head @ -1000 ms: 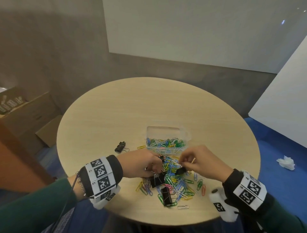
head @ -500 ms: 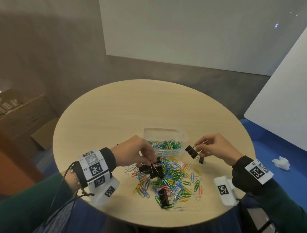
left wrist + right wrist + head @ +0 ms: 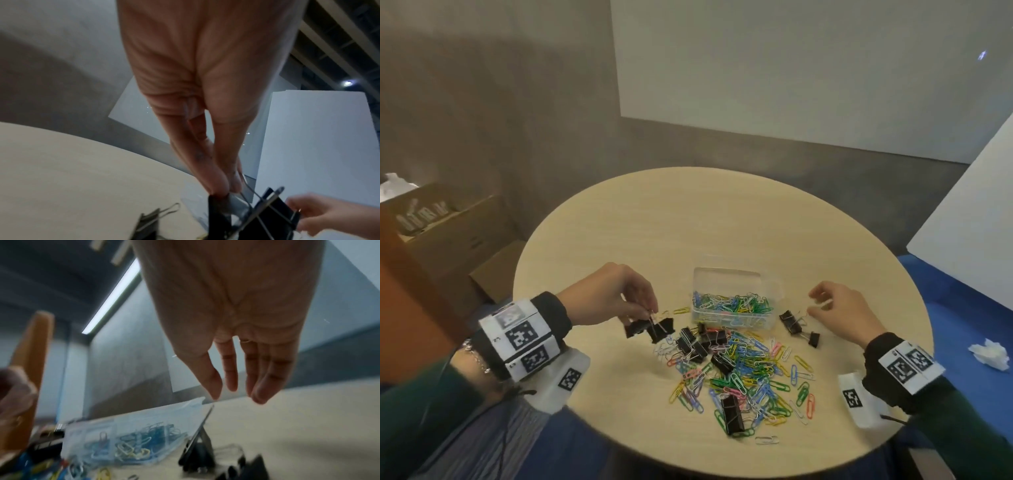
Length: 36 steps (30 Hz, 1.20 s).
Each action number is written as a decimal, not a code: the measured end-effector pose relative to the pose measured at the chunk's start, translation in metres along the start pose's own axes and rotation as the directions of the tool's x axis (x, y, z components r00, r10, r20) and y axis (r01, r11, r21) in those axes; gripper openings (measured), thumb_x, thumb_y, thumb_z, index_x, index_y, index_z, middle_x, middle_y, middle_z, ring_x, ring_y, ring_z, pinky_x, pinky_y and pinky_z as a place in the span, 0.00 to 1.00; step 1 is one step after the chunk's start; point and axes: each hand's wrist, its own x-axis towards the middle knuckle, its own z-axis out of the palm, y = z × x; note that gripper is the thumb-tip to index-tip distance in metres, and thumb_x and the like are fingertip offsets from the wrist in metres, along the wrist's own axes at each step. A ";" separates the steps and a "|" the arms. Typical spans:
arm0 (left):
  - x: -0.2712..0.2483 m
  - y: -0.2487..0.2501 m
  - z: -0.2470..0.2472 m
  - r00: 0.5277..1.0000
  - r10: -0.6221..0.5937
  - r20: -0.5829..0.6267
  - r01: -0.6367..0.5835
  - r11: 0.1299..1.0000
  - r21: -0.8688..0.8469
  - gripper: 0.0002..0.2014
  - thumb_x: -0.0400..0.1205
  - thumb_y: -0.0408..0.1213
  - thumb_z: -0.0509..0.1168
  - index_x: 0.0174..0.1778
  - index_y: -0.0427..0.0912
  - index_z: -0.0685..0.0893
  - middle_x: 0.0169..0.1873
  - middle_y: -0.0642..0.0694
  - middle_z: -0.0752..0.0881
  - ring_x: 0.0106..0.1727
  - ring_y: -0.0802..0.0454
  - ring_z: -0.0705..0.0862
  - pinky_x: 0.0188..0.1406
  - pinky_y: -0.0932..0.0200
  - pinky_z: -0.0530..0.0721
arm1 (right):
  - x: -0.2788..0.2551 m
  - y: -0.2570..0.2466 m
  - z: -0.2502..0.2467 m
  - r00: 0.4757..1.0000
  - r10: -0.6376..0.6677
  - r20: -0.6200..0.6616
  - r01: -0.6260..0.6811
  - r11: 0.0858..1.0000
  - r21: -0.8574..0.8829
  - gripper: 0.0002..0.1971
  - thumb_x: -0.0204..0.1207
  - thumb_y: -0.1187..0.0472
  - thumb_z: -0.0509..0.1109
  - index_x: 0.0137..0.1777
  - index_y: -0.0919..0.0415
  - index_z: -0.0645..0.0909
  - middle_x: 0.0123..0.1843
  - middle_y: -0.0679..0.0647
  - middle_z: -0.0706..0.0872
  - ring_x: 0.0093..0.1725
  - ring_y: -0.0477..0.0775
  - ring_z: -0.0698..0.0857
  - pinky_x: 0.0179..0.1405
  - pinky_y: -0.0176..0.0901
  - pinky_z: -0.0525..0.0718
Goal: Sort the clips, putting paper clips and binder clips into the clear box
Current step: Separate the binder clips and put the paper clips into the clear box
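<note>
A clear box [image 3: 736,284] half full of coloured paper clips stands mid-table. A heap of coloured paper clips [image 3: 750,377] and black binder clips [image 3: 702,341] lies in front of it. My left hand [image 3: 616,298] pinches the wire handles of a cluster of black binder clips [image 3: 650,329] just above the table, left of the box; the left wrist view shows them [image 3: 267,216] under the fingertips. My right hand [image 3: 839,308] hovers with relaxed, empty fingers [image 3: 230,374] right of the box, over two binder clips [image 3: 791,322] lying on the table.
The round wooden table [image 3: 654,240] has bare surface behind the box. A large binder clip [image 3: 732,413] and a lone silver paper clip [image 3: 767,440] lie near the front edge. Cardboard boxes [image 3: 448,236] stand on the floor left; crumpled tissue [image 3: 989,354] lies right.
My right hand carried a binder clip out of the heap to the right of the box and let it go there. My left hand lifted its binder clips leftwards, away from the heap.
</note>
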 end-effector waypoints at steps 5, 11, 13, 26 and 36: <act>-0.015 -0.027 -0.003 0.992 -0.108 -0.058 0.115 0.982 0.149 0.06 0.76 0.31 0.74 0.42 0.47 0.91 0.35 0.56 0.90 0.35 0.62 0.88 0.36 0.60 0.90 | -0.036 -0.053 -0.002 0.927 -0.374 -0.022 0.365 0.916 -0.166 0.04 0.79 0.55 0.68 0.47 0.52 0.76 0.44 0.45 0.78 0.42 0.46 0.78 0.37 0.30 0.71; -0.013 -0.043 0.010 0.988 -0.132 -0.079 0.148 0.957 0.248 0.06 0.77 0.33 0.72 0.45 0.48 0.90 0.38 0.54 0.89 0.37 0.60 0.87 0.38 0.68 0.86 | -0.071 -0.108 0.031 0.772 -0.516 0.372 0.574 0.817 -0.059 0.20 0.71 0.36 0.71 0.50 0.51 0.78 0.38 0.47 0.83 0.35 0.44 0.79 0.35 0.42 0.79; -0.010 -0.044 0.013 0.989 -0.105 -0.101 0.130 0.949 0.289 0.06 0.77 0.32 0.72 0.46 0.47 0.89 0.39 0.55 0.88 0.38 0.63 0.85 0.35 0.76 0.79 | -0.068 -0.115 0.042 0.765 -0.532 0.364 0.588 0.807 -0.055 0.18 0.71 0.40 0.73 0.48 0.53 0.79 0.34 0.45 0.81 0.31 0.42 0.77 0.30 0.38 0.75; 0.002 0.014 0.046 0.998 0.068 0.006 -0.061 0.851 0.521 0.16 0.81 0.54 0.64 0.64 0.59 0.78 0.59 0.60 0.80 0.60 0.59 0.78 0.56 0.56 0.68 | -0.045 -0.094 0.020 0.892 -0.326 0.313 0.192 0.900 0.390 0.07 0.78 0.61 0.73 0.42 0.65 0.86 0.34 0.57 0.92 0.30 0.54 0.90 0.31 0.40 0.88; 0.043 0.040 0.079 0.942 0.177 0.286 -0.318 0.742 0.590 0.18 0.82 0.44 0.66 0.69 0.57 0.77 0.64 0.55 0.81 0.63 0.49 0.80 0.43 0.55 0.78 | -0.021 -0.056 -0.026 0.963 -0.070 0.260 -0.015 0.950 0.313 0.07 0.77 0.68 0.70 0.43 0.73 0.86 0.33 0.62 0.92 0.27 0.51 0.88 0.28 0.39 0.87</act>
